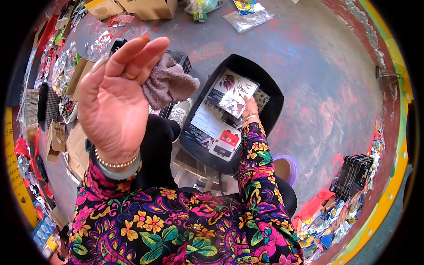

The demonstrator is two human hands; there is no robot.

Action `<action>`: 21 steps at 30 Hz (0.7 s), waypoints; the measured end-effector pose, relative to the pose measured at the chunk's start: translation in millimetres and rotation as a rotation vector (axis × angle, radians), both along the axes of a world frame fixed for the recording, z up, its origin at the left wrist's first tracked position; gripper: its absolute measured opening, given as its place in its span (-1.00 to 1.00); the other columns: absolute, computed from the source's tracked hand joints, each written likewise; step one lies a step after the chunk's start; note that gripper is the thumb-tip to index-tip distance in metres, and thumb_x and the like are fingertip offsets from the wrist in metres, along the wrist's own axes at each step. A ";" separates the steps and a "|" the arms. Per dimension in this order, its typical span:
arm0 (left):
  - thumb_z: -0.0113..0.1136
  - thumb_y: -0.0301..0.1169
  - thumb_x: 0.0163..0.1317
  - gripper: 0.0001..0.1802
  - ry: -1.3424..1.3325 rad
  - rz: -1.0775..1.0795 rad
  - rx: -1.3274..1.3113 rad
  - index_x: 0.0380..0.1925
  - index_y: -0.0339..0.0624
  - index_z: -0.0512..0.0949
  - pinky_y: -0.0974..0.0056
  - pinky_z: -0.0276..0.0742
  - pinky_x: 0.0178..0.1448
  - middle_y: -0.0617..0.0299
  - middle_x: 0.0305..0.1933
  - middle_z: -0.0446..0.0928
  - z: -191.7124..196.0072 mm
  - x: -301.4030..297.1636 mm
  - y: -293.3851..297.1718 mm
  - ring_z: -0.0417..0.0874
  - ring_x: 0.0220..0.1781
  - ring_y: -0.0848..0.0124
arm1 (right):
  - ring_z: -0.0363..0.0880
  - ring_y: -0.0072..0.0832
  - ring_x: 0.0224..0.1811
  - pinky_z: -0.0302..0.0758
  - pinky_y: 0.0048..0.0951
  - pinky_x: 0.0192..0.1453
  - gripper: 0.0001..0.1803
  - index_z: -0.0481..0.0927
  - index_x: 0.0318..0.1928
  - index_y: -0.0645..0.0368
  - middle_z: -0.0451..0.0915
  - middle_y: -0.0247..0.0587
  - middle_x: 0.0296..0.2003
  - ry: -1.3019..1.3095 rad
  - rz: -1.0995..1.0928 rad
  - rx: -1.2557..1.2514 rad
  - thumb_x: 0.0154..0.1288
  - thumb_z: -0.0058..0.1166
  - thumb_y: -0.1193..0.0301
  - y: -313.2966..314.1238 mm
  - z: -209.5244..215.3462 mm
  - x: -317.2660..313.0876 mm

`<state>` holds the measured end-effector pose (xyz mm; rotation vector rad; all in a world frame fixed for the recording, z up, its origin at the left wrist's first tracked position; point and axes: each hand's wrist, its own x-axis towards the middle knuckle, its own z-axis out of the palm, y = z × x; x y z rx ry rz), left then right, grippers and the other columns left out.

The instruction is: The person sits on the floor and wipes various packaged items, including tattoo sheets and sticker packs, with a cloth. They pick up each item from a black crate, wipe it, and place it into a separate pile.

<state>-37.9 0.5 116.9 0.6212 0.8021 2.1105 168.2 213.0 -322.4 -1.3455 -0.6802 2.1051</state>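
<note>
My left hand point(117, 95) is raised close to the camera, palm showing, fingers loosely bent and apart, with nothing seen in it. A crumpled grey-brown cloth point(172, 84) appears just beyond its finger side; whether they touch I cannot tell. My right hand point(250, 109) grips the lower right edge of a glossy printed packet point(229, 92) with dark feather-like designs, over a black plastic tub point(274, 86). Inside the tub lie more flat packets, including a white sheet point(205, 121) and a card with a red bear-like figure point(226, 143). The right thumb rests on top of the packet.
A dark crate point(183, 59) stands partly behind the cloth. Cardboard boxes point(56, 136) and heaped packets line the left side. Clear plastic bags point(249, 20) lie on the far floor. Another black crate point(352, 176) sits at right, near a purple slipper point(287, 170).
</note>
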 end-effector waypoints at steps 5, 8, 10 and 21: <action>-0.18 -0.13 0.23 -0.42 0.089 -0.024 -0.069 0.06 -0.42 0.35 -0.01 -0.34 0.43 -0.16 0.15 0.34 7.1 3.3 -3.9 0.04 0.35 -0.15 | 0.51 -0.37 -0.37 0.46 -0.35 -0.43 -0.71 0.40 -0.01 0.04 0.50 -0.29 -0.25 -0.121 0.047 -0.058 0.24 -0.05 0.44 -0.9 7.0 -9.1; -0.17 -0.12 0.22 -0.42 0.067 -0.058 -0.109 0.06 -0.40 0.35 -0.01 -0.36 0.43 -0.14 0.15 0.35 12.8 8.8 -3.6 0.01 0.36 -0.15 | 0.50 -0.38 -0.37 0.45 -0.33 -0.43 -0.72 0.40 -0.03 0.03 0.50 -0.30 -0.27 -0.125 -0.048 -0.090 0.22 -0.04 0.45 -6.8 12.5 -18.2; -0.16 -0.11 0.21 -0.41 0.063 -0.066 -0.105 0.07 -0.38 0.35 -0.01 -0.39 0.43 -0.16 0.14 0.35 13.1 10.3 -5.8 -0.01 0.36 -0.15 | 0.52 -0.32 -0.33 0.48 -0.26 -0.36 -0.68 0.40 0.00 0.09 0.51 -0.28 -0.23 -0.209 -0.047 -0.040 0.20 -0.06 0.48 -5.8 2.7 -23.5; -0.14 -0.09 0.20 -0.40 0.039 -0.127 -0.107 0.09 -0.37 0.33 0.00 -0.41 0.43 -0.16 0.16 0.33 11.2 14.9 3.4 -0.04 0.38 -0.14 | 0.36 -0.13 0.14 0.39 -0.17 0.07 -0.46 0.35 0.03 0.16 0.39 0.03 0.07 -1.313 0.490 0.312 0.04 0.14 0.24 2.3 62.7 -44.6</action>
